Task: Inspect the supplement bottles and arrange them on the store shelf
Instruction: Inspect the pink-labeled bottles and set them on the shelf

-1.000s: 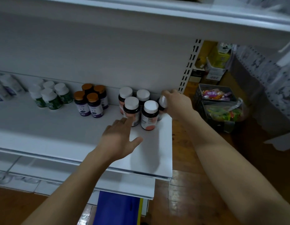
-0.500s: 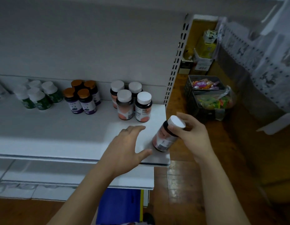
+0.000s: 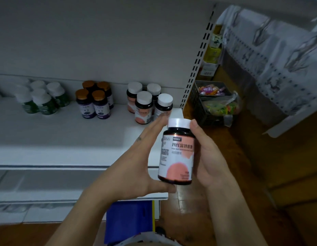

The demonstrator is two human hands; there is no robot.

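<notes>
Both hands grasp the pink-labelled bottle (image 3: 177, 153), upright in the air before the shelf's (image 3: 65, 139) right front corner: the left hand (image 3: 136, 162) cradles it, fingers up its far side and thumb under the base, while the right hand (image 3: 207, 157) wraps its right side, thumb at the white cap. Behind, partly hidden by the left fingertips, four matching bottles (image 3: 145, 107) stand at the back, with purple-labelled bottles (image 3: 93, 103) and green-labelled bottles (image 3: 42, 102) further left. Right of the slotted upright (image 3: 196, 64), a dark crate (image 3: 198, 107) of coloured packets sits on the wooden floor (image 3: 251, 157).

Dimly lit, wooden floor (image 3: 251, 157), seemingly patterned cloth (image 3: 278, 59)
</notes>
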